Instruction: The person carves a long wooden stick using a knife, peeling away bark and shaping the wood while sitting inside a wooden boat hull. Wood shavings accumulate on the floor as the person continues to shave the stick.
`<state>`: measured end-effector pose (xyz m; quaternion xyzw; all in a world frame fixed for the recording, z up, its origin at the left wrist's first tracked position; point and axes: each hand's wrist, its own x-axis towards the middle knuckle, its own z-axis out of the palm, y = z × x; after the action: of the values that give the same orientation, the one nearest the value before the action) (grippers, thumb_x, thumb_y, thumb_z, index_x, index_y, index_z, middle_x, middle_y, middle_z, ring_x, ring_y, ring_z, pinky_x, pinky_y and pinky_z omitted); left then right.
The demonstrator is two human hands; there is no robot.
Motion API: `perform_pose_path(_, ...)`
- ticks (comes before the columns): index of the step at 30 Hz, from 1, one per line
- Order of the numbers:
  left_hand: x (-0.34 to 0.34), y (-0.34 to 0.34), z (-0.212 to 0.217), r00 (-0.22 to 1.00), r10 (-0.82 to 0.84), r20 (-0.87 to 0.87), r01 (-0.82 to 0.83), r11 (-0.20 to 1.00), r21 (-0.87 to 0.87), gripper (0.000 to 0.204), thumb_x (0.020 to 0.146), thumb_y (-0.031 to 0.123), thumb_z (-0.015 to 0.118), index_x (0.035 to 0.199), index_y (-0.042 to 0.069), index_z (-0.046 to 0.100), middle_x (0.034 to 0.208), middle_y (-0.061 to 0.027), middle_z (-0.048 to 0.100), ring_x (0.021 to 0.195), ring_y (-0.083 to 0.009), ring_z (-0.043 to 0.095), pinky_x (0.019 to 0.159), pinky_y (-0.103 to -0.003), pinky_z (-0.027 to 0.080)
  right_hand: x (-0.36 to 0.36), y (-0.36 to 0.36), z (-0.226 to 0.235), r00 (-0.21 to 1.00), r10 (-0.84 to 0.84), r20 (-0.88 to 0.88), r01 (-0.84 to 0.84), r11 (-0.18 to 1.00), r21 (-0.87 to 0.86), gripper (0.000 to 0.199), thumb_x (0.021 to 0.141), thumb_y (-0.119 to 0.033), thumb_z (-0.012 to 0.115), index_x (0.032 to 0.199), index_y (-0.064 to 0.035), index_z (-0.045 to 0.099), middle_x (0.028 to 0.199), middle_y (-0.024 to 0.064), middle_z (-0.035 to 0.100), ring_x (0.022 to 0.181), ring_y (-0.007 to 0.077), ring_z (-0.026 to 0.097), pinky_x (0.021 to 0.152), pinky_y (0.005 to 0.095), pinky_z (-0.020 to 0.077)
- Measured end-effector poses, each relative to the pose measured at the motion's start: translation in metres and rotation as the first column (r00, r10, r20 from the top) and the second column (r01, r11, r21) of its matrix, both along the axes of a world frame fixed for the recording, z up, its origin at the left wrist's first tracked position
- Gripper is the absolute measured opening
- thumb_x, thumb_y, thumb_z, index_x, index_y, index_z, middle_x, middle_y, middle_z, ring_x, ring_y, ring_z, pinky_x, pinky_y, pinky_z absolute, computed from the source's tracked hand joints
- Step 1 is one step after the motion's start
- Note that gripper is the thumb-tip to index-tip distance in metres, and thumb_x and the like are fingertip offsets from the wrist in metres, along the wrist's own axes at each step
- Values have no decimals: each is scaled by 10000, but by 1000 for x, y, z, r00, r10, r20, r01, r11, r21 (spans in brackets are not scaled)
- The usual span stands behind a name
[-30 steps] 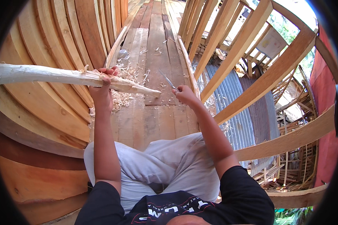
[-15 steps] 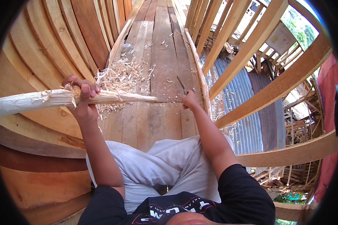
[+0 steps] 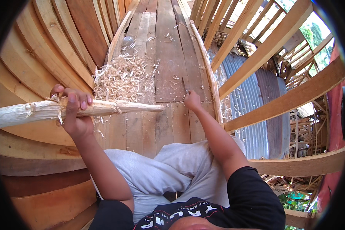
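My left hand [image 3: 78,111] is closed around a long pale wooden pole [image 3: 30,112], its bark gone and its surface rough. The pole runs in from the left edge and narrows to a point on the right, with frayed shavings hanging by my fingers. To the right of that tip, apart from it, my right hand [image 3: 193,101] grips a knife [image 3: 186,86] whose thin dark blade points away from me. The fingers hide most of the handle.
Curled wood shavings [image 3: 122,78] are heaped on the plank floor [image 3: 170,69]. A clear plastic cup [image 3: 127,41] lies beyond them. Upright boards [image 3: 42,50] line the left side, a slatted wooden railing [image 3: 270,46] the right. Corrugated metal sheets [image 3: 249,103] lie below the railing.
The knife blade now looks more upright and foreshortened. My left hand and the pole sit slightly lower in view, and the whole view has shifted a little.
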<state>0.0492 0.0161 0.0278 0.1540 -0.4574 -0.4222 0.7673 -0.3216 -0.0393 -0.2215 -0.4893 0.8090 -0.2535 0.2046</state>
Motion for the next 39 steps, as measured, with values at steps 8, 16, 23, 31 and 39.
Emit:
perform_pose_path(8,3,-3,-3,999,-35,10,35,999,-9,345,860,70,641,1119,94,414,687,9,436,602,-104,436,623,-303,409,-23,-9,33,775,-218,593,141,975,175,297,947,-325,445,832,-82,569,573,16,464,410,148,376,383,315,301)
perform_pose_path(16,5,-3,-3,999,-36,0,36,999,17,351,855,66,645,1117,86,412,681,7,437,598,-105,441,634,-310,411,-62,-4,42,-256,-456,853,-111,890,442,362,971,-340,363,664,-154,405,487,-71,279,366,76,195,335,250,139)
perform_pose_path(23,0,-4,-3,999,-51,-13,51,998,29,337,855,67,646,1105,100,421,683,10,436,604,-102,437,634,-306,407,-63,-8,31,-144,-482,864,-109,876,471,282,977,-245,327,792,-90,474,523,-55,317,394,61,223,331,229,182)
perform_pose_path(31,-3,-5,-7,994,-100,-41,102,994,47,305,868,58,628,1089,114,424,697,21,434,610,-91,422,627,-296,398,-42,-3,41,602,-368,708,41,900,433,324,976,-377,378,845,-94,465,557,-41,295,413,78,220,385,268,165)
perform_pose_path(39,-4,-6,-8,995,-89,-43,92,993,78,279,886,83,611,1086,116,418,674,36,421,615,-80,414,643,-285,378,-43,-3,31,671,-373,640,43,882,469,410,968,-463,372,742,-124,414,544,-42,257,407,79,210,383,264,145)
